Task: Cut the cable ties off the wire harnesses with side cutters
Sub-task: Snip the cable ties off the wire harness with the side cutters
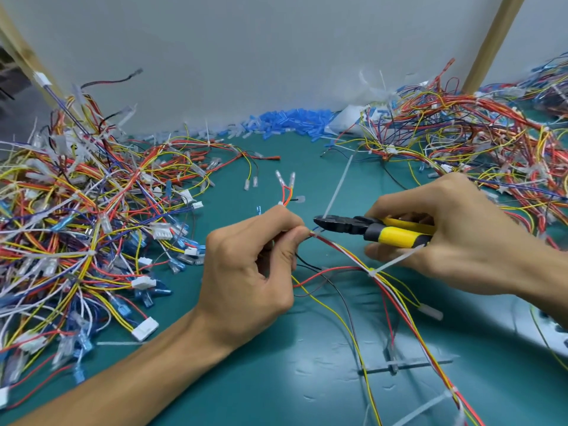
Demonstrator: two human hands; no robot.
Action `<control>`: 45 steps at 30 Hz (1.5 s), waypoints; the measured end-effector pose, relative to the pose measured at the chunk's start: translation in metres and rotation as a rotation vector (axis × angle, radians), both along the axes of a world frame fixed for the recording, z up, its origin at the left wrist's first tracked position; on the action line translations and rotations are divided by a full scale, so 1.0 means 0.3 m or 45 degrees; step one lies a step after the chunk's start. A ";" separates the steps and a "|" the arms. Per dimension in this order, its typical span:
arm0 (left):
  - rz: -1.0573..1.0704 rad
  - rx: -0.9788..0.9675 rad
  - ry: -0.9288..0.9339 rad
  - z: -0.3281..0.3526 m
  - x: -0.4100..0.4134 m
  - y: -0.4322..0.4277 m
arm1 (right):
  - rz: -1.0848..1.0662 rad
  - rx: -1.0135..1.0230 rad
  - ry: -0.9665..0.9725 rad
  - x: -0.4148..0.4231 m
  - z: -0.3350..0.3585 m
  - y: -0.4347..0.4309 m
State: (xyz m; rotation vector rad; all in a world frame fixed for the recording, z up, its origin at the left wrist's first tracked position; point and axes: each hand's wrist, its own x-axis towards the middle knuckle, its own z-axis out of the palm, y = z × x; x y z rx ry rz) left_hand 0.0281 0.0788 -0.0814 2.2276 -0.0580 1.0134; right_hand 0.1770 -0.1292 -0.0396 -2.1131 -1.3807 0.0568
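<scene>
The fingers of the left hand (249, 272) pinch the wire harness (338, 251) at the centre of the frame. The right hand (461, 238) grips the yellow-handled side cutters (365, 229), nose at a white cable tie (337, 187) (its tail points up). A second tie (372, 273) binds the harness lower right. Loose harness piles (76, 210) crowd the teal desk (276, 379) at left and right.

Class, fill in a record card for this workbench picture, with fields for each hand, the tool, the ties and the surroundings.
Left hand: pinches the wire harness
Right hand: grips the side cutters by the yellow handles
Cutter tips: at a white cable tie on the harness
Second tie: further along the harness, uncut
Surroundings: wire piles left and right on the green mat
</scene>
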 end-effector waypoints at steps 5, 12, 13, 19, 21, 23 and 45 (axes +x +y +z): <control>-0.096 -0.348 0.159 0.011 0.011 0.000 | -0.036 0.047 0.175 0.005 -0.012 0.004; -0.306 -0.686 0.319 0.006 0.023 0.026 | -0.133 0.098 0.139 0.001 -0.029 0.012; -0.323 -0.728 0.324 0.006 0.022 0.028 | -0.148 0.097 0.115 0.001 -0.030 0.012; -0.239 -0.557 0.250 0.007 0.016 0.022 | -0.128 0.095 0.112 -0.008 -0.026 0.007; -0.195 -0.444 0.234 0.004 0.012 0.017 | -0.104 0.064 0.141 -0.002 -0.033 0.008; -0.160 -0.367 0.246 0.000 0.008 0.015 | -0.076 0.018 0.147 0.002 -0.036 0.008; 0.001 -0.133 0.029 -0.006 -0.005 -0.002 | 0.102 -0.018 -0.030 -0.021 -0.045 0.020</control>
